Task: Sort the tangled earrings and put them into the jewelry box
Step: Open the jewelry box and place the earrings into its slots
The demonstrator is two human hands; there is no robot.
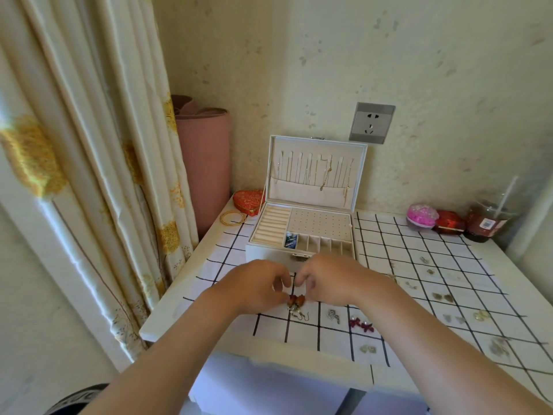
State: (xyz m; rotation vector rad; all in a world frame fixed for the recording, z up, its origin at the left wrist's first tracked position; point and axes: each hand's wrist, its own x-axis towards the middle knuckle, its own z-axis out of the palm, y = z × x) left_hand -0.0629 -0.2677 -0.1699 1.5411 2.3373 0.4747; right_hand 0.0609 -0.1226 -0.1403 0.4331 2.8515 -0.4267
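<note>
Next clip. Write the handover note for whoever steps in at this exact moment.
Left hand and right hand both pinch the tangled orange earrings just above the checked cloth, in front of the open jewelry box.
Done: other earrings, such as the red pair, lie separated on the cloth.
Left: free this tangle, then move everything into the box.

One white rectangular jewelry box (319, 225). Left of it: one red heart-shaped fabric case (247, 201), one coil of gold bangles (232, 218), one rolled pink mat (203, 163). Right of it: one pink round tub (422, 216), one small red box (449, 222), one clear plastic cup (487, 220). In front: one left hand (257, 286), one right hand (335, 280), one orange-bead earring clump (296, 300), two dark-red bow earrings (367, 326).
</note>
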